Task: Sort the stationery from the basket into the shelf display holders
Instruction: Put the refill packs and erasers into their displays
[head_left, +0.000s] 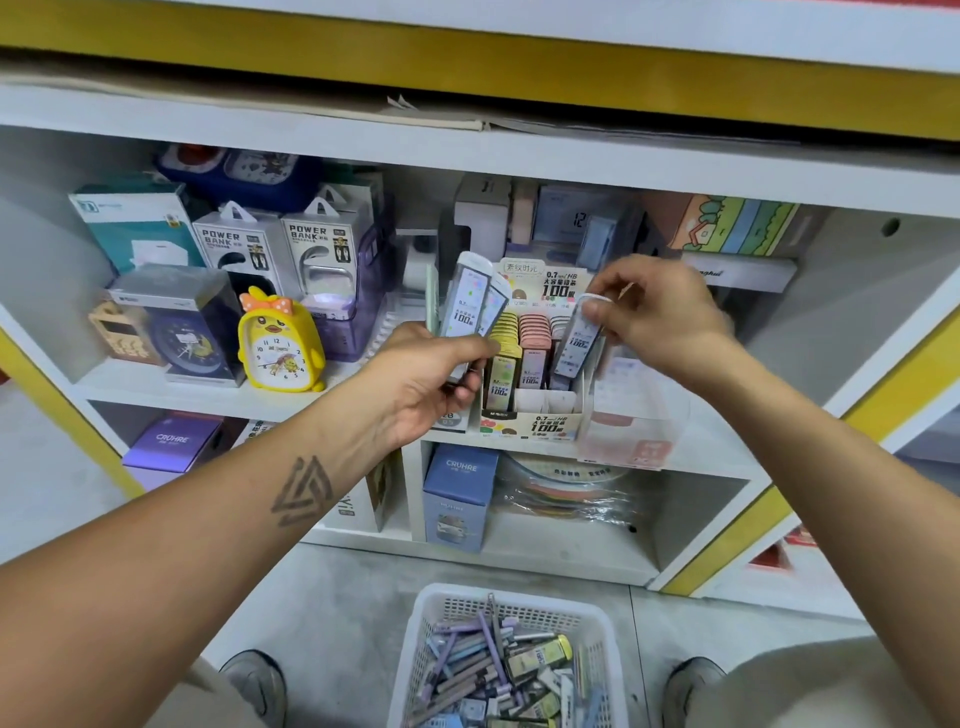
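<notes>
**Lead cases going into the shelf holder**

The left hand (426, 384) grips two lead cases (470, 301), fingers curled round their lower ends. Both stand nearly upright, long axes running up and slightly right, caps on top; a thin greenish edge beside them may be a third, but that cannot be told.

The right hand (660, 317) pinches the cap end of a single lead case (576, 348) between thumb and fingertips. This case is also close to upright, leaning a little right at the top, with its lower end down in the right-hand column of the display holder (540, 423) on the white shelf (291, 400).

Inside the holder, a yellow row and a pink row of cases stand packed one behind the other; their number is too dense to count. The holder's left side is hidden by the left hand.

On the floor below sits the white basket (415, 639), cut off by the bottom edge, with a jumble of stationery lying at all angles.
</notes>
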